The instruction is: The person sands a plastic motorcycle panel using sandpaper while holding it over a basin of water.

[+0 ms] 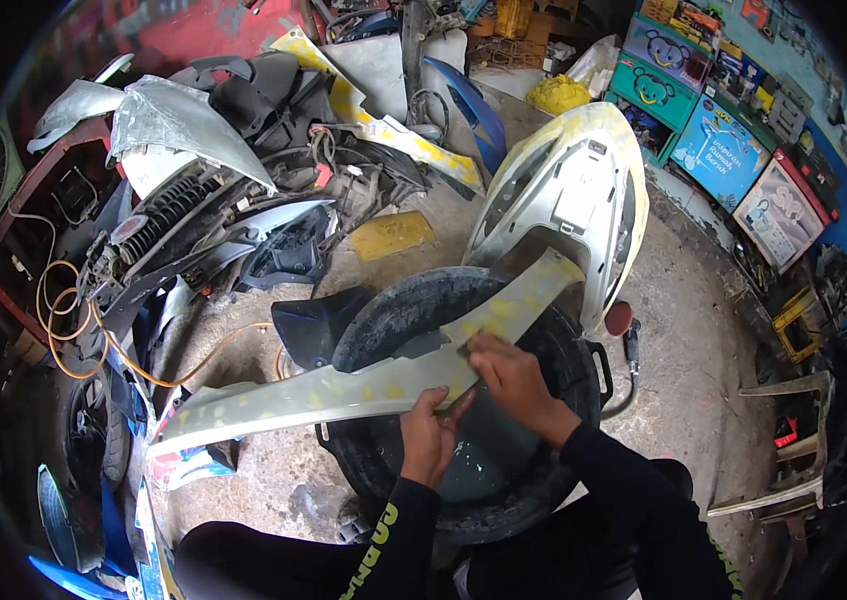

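Observation:
A long, curved motorcycle body panel (294, 397), whitish with yellow patches, lies slantwise above a round black tub (592, 410). Cloudy water (489, 450) shows inside the tub. My left hand (428, 440) grips the panel's near edge around its middle, thumb on top. On the panel's upper face, just right of the middle, my right hand (514, 382) presses with bent, closed fingers. A small dark edge shows at those fingertips, but what they hold is mostly hidden.
Beyond the tub stands a large white and yellow fairing (574, 190). Motorcycle parts and a spring shock absorber (169, 215) crowd the left, with an orange hose (184, 380). A yellow plate (393, 236) lies on the concrete floor. Decorated boxes (719, 150) line the right wall.

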Demonstrator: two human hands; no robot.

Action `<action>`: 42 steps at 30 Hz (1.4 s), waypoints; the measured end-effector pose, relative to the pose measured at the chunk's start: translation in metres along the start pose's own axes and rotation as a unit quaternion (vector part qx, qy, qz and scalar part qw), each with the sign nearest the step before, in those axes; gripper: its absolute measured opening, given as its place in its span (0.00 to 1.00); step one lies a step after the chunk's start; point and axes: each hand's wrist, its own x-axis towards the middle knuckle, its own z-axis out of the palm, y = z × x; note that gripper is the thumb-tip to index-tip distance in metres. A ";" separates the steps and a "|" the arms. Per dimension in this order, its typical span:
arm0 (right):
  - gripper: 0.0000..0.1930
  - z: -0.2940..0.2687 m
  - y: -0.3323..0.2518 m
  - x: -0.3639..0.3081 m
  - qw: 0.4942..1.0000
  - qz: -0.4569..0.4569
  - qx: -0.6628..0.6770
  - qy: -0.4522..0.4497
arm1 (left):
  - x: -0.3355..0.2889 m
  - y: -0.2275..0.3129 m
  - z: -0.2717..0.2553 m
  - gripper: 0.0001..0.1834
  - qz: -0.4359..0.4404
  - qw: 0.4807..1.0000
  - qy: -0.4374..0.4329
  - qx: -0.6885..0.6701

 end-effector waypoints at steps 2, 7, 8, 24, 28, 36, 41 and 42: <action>0.10 -0.003 -0.019 0.005 0.989 0.125 0.056 -0.051 | -0.002 0.004 0.000 0.19 0.022 1.000 0.001 -0.011; 0.08 -0.005 -0.010 0.002 0.998 -0.052 0.020 -0.003 | 0.000 0.007 -0.003 0.17 0.021 1.000 -0.016 0.011; 0.08 -0.004 -0.007 0.011 1.000 -0.004 -0.008 0.018 | -0.002 0.005 0.003 0.16 0.023 1.000 -0.013 0.007; 0.08 -0.019 0.000 0.006 0.997 0.020 0.058 0.036 | -0.004 0.013 0.014 0.18 0.056 0.995 -0.049 0.070; 0.07 -0.012 -0.017 -0.003 0.997 -0.036 0.043 0.060 | -0.007 0.032 0.007 0.17 0.056 0.991 -0.042 0.113; 0.07 -0.014 -0.026 -0.010 0.996 -0.048 0.042 0.055 | -0.003 0.024 -0.002 0.20 0.047 0.994 -0.019 0.100; 0.08 -0.019 -0.025 0.009 0.994 0.069 0.071 0.034 | -0.008 0.026 0.015 0.19 0.073 0.990 -0.054 0.108; 0.07 -0.011 -0.027 -0.001 0.996 -0.033 0.038 0.069 | -0.008 0.029 0.014 0.19 0.073 0.990 -0.055 0.108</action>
